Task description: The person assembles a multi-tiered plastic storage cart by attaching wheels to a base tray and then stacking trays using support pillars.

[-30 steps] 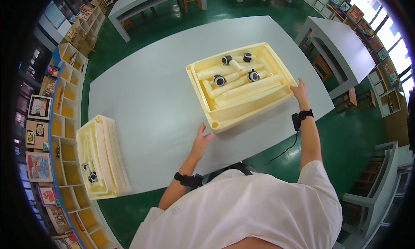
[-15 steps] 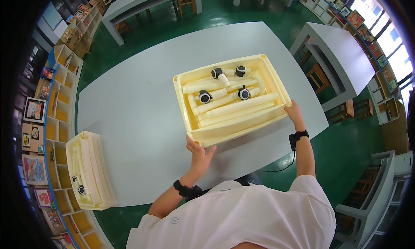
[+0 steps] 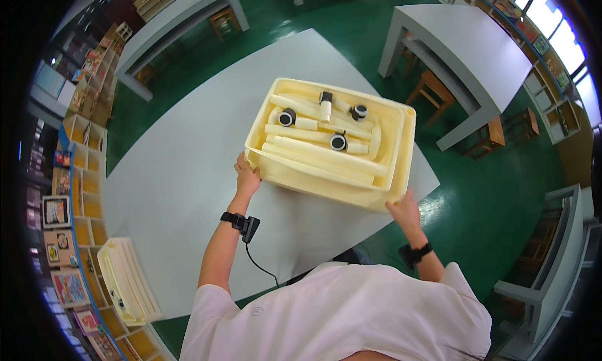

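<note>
Before me is a cream-yellow plastic tub (image 3: 313,188) on the table, its near side turned toward me. A second rim line shows inside its right edge, as if another tub were nested in it. Cream tubes (image 3: 326,154) lie inside, along with several black-and-white caster wheels (image 3: 338,141), some attached to short tube pieces. My left hand (image 3: 248,176) holds the near left corner, fingers closed on it. At the near right corner, my right hand (image 3: 406,212) grips the rim, with part of its fingers hidden underneath. Both wrists wear black straps.
The tub stands on a light grey table (image 3: 182,166). On its left edge is a stack of similar cream tubs (image 3: 128,279) with casters in the top one. Another grey table (image 3: 464,44) with wooden stools (image 3: 433,91) stands right. Shelves (image 3: 84,185) line the left.
The tub has turned clockwise, its right end swinging nearer to me. My left hand has gone from spread fingers to gripping the corner; my right hand has come nearer with its corner.
</note>
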Motion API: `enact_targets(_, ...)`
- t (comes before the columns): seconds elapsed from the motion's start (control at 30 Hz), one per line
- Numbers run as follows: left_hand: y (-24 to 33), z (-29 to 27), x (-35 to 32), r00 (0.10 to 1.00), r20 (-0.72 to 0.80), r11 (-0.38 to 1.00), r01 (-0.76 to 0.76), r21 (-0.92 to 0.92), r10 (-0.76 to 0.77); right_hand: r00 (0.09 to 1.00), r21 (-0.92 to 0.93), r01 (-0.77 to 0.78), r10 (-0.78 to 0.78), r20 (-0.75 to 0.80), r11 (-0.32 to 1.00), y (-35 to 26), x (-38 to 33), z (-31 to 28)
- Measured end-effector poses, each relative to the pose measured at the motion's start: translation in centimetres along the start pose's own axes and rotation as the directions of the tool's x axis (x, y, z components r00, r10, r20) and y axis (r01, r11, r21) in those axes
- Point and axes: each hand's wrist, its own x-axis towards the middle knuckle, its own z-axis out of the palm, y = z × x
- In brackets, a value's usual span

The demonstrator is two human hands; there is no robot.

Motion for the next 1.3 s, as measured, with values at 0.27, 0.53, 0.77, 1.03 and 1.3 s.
enact_targets(0.27,6.0,4.4,8.1,0.950,0.187,0.968,-0.252,-0.021,0.251,0.876,0.599,-0.428,0.149,0.459,0.677,5.2,-1.9,-2.7)
enact_targets(0.53,12.5,5.2,12.7,0.921,0.385,0.998,0.031,0.055,-0.050,0.839,0.569,-0.408,0.048,0.542,0.714,4.3,1.7,-1.6)
enact_targets(0.77,9.8,10.0,6.9,0.989,0.018,0.976,-0.144,-0.164,0.149,0.558,0.465,-0.674,-0.017,0.829,0.574,5.4,1.4,3.2)
enact_targets(1.03,18.5,7.8,-2.8,0.661,0.745,0.784,0.510,-0.355,-0.093,0.733,0.535,-0.530,0.038,0.680,0.658,4.3,-0.1,3.5)
enact_targets(1.3,18.0,9.7,-0.1,0.663,0.739,0.507,0.680,-0.529,-0.118,0.889,0.641,-0.396,0.098,0.448,0.657,5.5,1.1,6.9)
